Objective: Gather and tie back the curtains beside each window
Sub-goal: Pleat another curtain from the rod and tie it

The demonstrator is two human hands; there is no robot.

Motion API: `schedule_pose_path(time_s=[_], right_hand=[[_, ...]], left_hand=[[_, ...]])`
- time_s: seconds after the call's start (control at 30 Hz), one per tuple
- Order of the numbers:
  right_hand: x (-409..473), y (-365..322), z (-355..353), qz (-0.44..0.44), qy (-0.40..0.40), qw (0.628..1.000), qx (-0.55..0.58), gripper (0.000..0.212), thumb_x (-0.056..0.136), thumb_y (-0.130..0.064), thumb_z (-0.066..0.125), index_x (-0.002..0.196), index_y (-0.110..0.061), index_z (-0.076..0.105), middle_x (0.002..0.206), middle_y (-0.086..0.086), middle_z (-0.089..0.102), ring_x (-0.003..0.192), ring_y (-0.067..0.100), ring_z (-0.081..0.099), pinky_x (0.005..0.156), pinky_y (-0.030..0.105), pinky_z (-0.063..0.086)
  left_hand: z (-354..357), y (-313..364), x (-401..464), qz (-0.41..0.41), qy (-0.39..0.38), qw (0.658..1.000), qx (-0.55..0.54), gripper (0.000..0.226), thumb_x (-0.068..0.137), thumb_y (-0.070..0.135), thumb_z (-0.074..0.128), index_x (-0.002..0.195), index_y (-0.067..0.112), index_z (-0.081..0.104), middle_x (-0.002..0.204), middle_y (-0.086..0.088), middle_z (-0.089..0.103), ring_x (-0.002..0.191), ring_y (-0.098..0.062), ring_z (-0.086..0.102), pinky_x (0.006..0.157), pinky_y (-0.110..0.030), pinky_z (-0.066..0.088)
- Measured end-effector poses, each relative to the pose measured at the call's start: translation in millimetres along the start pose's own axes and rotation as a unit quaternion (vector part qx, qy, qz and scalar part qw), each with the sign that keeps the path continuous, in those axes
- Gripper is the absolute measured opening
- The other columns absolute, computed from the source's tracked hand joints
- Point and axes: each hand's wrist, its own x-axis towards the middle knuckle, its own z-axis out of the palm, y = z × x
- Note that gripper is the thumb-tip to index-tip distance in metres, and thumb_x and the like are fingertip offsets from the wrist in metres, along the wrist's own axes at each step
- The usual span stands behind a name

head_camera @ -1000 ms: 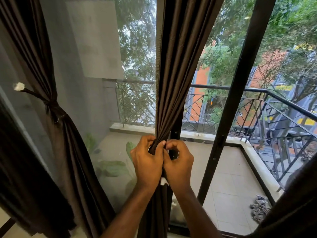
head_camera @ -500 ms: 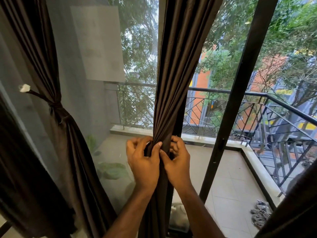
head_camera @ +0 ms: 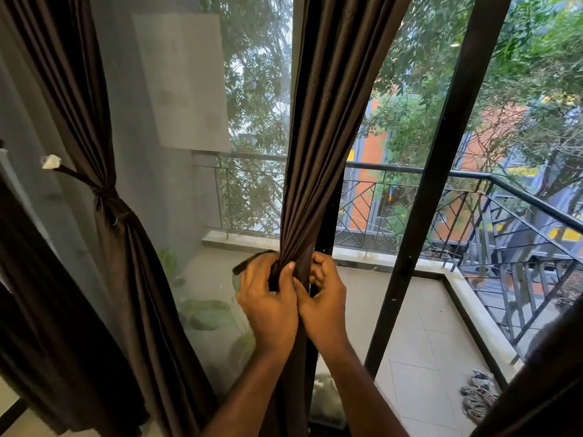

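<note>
- Far to the left of the fingers, a dark brown tied curtain [head_camera: 94, 121] hung already cinched at its waist by a tie-back [head_camera: 105, 193], whose stiff white-tipped end [head_camera: 51, 161] stuck out to the left.
- A short dark strap end [head_camera: 249, 262] jutted out just left of the left hand's knuckles, touching them.
- The left hand [head_camera: 269, 305] was curled tight around the gathered middle curtain [head_camera: 325, 137], its thumb [head_camera: 288, 274] pressed flat against the front of the bunched pleats.
- The middle curtain ran straight up from between the two hands, its folds pinched narrowest right at the fingers and fanning wider above them; below the hands it dropped between the forearms.
- The right hand [head_camera: 325, 298] was closed on the right edge of the same bundle, fingers [head_camera: 318, 263] hooked around behind the cloth, and it touched the left hand at the thumbs.
- A black window frame post [head_camera: 441, 171] slanted well to the right of the fingers.
- Beyond the glass, right of the hands, ran a black balcony railing [head_camera: 473, 212] above a tiled balcony floor [head_camera: 419, 326].
</note>
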Motion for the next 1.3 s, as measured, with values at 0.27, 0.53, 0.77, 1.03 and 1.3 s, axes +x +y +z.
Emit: schedule_pose_path(time_s=[0.27,0.53,0.77,1.03,1.3], right_hand=[[5.4,4.9,-20.4,-0.074,0.004,0.996,-0.050,0.045,0.088,-0.013,0.063,0.130,-0.026,0.062,0.136,-0.007,0.063,0.132,0.013,0.054,0.109,0.043,0.046],[44.6,2.3,-49.0,0.008,-0.172,0.954,-0.247,0.035,0.095,-0.035,0.060,0.120,-0.060,0.054,0.109,-0.025,0.068,0.111,0.001,0.062,0.108,0.056,0.043],[34.4,-2.4,-44.5,0.071,-0.196,0.957,-0.200,0.017,0.105,-0.022,0.054,0.109,-0.023,0.070,0.109,-0.001,0.065,0.099,0.010,0.064,0.095,0.041,0.055],[11.3,-31.7,-24.6,0.240,-0.161,0.954,0.079,0.040,0.108,-0.033,0.037,0.074,-0.014,0.043,0.057,0.003,0.038,0.043,0.018,0.038,0.043,0.027,0.036],[5.2,-21.1,-20.1,0.276,-0.186,0.930,0.155,0.034,0.108,-0.030,0.045,0.091,-0.015,0.069,0.105,0.010,0.069,0.104,0.023,0.064,0.100,0.051,0.052]], left_hand=[[-14.1,8.2,19.1,-0.095,-0.156,0.970,-0.159,0.033,0.097,-0.005,0.058,0.119,0.017,0.048,0.082,-0.001,0.069,0.078,-0.008,0.069,0.070,-0.024,0.056],[-25.9,10.5,49.6,-0.163,-0.311,0.911,-0.217,0.055,0.101,-0.005,0.051,0.130,0.040,0.037,0.093,-0.017,0.075,0.090,-0.039,0.072,0.088,-0.050,0.060],[-23.6,0.5,55.3,-0.171,-0.367,0.886,-0.227,0.052,0.100,0.000,0.056,0.132,0.037,0.038,0.095,-0.014,0.076,0.092,-0.033,0.073,0.091,-0.052,0.058],[0.5,-12.3,53.0,-0.002,-0.167,0.981,0.096,0.020,0.087,0.039,0.072,0.078,0.022,0.066,0.074,0.002,0.063,0.068,-0.019,0.062,0.066,-0.039,0.054],[-0.8,-6.6,43.1,-0.127,-0.163,0.978,0.035,0.024,0.081,0.019,0.082,0.064,0.015,0.065,0.057,0.002,0.066,0.057,-0.019,0.065,0.060,-0.041,0.056]])
